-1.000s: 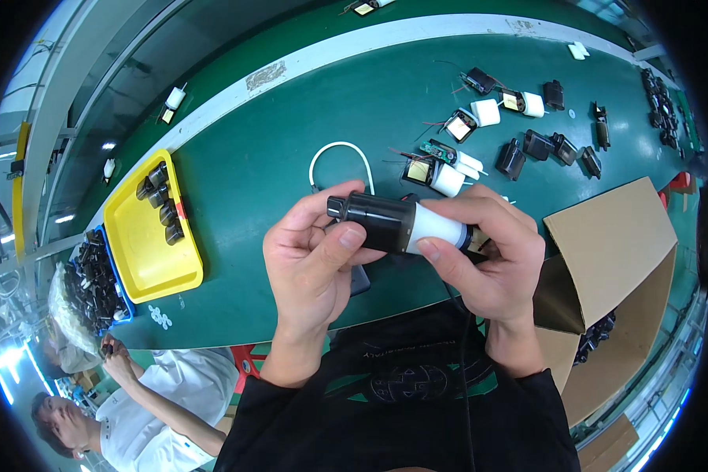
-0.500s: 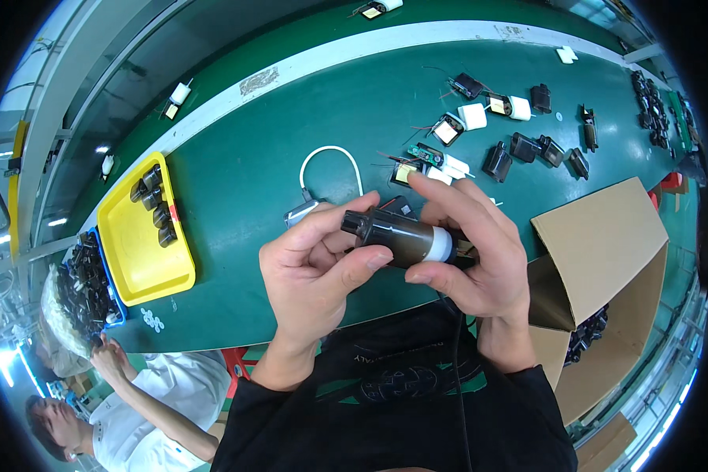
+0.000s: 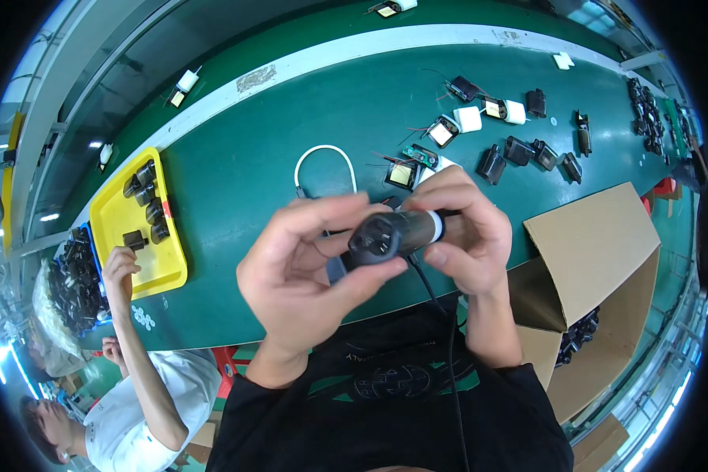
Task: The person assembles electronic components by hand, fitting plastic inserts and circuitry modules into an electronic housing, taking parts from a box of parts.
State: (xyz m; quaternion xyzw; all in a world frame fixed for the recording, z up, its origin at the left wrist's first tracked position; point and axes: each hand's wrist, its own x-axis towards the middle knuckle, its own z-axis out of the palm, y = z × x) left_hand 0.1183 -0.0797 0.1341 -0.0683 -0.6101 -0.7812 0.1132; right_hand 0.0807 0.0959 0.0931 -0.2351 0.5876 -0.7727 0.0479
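Note:
A dark, see-through plastic housing [image 3: 393, 234] with a white ring at its right end lies between my two hands above the bench edge. My left hand [image 3: 299, 259] curls round its left end, thumb below and fingers above, a little blurred. My right hand [image 3: 468, 236] grips the ringed end between thumb and fingers. The housing's near end, with a moulded face, points toward me and left. Behind my hands, open units with white blocks [image 3: 402, 173] and a green circuit board [image 3: 422, 155] lie on the bench. A white cable loop [image 3: 326, 147] rests behind my left hand.
A yellow tray [image 3: 173, 263] holds several dark caps, and a co-worker's hand [image 3: 122, 266] is at its near edge. Several dark housings [image 3: 519, 149] lie right on the green bench [image 3: 236, 165]. An open cardboard box [image 3: 598, 252] of dark parts stands at right.
The housing has turned so that its end faces me more, and my hands have shifted slightly. The co-worker's hand has moved from the parts bin to the yellow tray, where another cap now lies.

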